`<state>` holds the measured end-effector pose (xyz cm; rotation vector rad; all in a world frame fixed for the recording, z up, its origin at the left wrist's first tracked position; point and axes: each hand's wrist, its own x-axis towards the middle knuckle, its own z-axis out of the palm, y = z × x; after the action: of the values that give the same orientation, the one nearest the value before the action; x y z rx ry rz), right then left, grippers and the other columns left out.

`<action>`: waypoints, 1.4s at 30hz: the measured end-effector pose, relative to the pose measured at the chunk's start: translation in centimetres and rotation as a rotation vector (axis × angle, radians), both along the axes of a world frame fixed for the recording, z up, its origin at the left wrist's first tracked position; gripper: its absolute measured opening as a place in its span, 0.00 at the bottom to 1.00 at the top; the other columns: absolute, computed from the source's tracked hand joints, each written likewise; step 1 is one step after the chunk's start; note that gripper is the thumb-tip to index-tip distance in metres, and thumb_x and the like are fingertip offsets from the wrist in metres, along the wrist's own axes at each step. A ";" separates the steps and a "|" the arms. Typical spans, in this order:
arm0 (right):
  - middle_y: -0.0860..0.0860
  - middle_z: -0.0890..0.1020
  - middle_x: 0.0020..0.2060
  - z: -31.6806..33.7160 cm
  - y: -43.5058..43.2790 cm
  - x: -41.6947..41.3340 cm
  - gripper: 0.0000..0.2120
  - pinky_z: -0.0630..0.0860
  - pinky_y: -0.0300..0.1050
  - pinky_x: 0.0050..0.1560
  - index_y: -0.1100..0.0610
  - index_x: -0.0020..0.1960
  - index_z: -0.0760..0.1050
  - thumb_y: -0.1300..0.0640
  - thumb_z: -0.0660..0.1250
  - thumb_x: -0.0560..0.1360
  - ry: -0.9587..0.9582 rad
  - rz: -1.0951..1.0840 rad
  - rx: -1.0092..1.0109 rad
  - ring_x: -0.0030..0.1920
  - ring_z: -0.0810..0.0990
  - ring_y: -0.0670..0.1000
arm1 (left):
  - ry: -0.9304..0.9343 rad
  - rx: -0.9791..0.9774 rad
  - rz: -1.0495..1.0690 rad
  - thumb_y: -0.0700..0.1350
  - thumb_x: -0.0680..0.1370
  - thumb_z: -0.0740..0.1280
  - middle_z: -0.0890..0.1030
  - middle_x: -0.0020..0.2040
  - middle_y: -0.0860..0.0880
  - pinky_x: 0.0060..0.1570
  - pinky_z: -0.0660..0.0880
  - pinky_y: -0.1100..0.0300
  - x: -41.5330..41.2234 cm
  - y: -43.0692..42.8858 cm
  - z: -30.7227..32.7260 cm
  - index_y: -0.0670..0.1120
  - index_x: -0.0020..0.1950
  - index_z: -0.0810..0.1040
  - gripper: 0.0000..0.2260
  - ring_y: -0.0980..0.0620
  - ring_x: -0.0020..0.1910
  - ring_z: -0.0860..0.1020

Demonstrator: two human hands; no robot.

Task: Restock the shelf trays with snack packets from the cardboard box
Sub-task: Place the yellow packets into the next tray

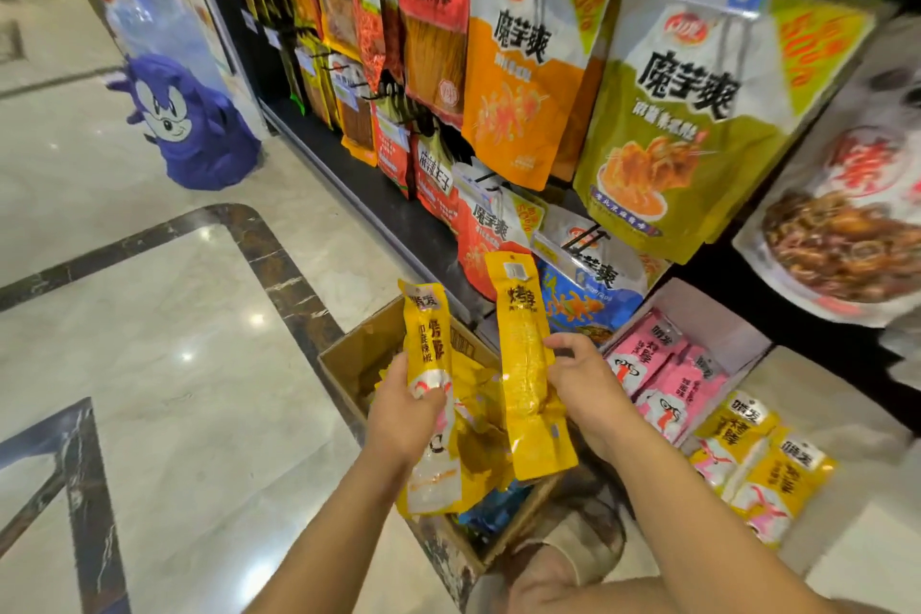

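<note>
My left hand [406, 406] grips a long yellow snack packet [429, 344] with a clear lower end, held upright over the cardboard box [349, 364]. My right hand [580, 376] holds a second yellow packet [526, 364] by its right edge, also above the box. More yellow packets [481, 444] lie inside the box on the floor. To the right, a white shelf tray [717, 314] holds pink packets [668, 374]. Another tray further right holds yellow packets [762, 464].
Large hanging snack bags [668, 115] fill the black display rack above the trays. A purple cartoon figure [189, 125] stands on the glossy marble floor at the left. My foot in a beige sandal [573, 543] rests beside the box.
</note>
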<state>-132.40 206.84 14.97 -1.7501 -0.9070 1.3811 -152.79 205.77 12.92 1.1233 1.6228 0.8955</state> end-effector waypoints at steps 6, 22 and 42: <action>0.66 0.79 0.41 5.8 -2.6 -0.9 0.12 0.73 0.41 0.36 0.73 0.54 0.75 0.70 0.57 0.75 0.137 -0.188 0.168 0.35 0.75 0.61 | -0.080 0.109 -0.085 0.47 0.76 0.73 0.85 0.49 0.54 0.49 0.82 0.46 0.3 -1.4 5.9 0.58 0.56 0.80 0.11 0.52 0.47 0.85; 0.57 0.72 0.30 15.4 -14.3 4.2 0.09 0.60 0.34 0.23 0.60 0.46 0.72 0.62 0.54 0.81 0.725 -0.519 0.465 0.18 0.64 0.49 | -0.214 0.330 -0.349 0.43 0.76 0.73 0.86 0.47 0.48 0.50 0.81 0.36 5.6 -5.3 18.7 0.56 0.53 0.81 0.09 0.45 0.45 0.86; 0.63 0.85 0.53 9.5 -24.8 12.3 0.15 0.80 0.65 0.55 0.67 0.64 0.72 0.61 0.57 0.81 0.589 -0.650 0.402 0.50 0.85 0.65 | -0.166 0.240 -0.714 0.43 0.76 0.73 0.86 0.46 0.52 0.47 0.81 0.48 18.4 -8.9 13.9 0.54 0.54 0.81 0.09 0.50 0.44 0.85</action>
<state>-120.07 182.00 24.46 -1.0850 -0.2245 1.0765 -134.40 196.92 26.82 1.6021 0.8784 0.6826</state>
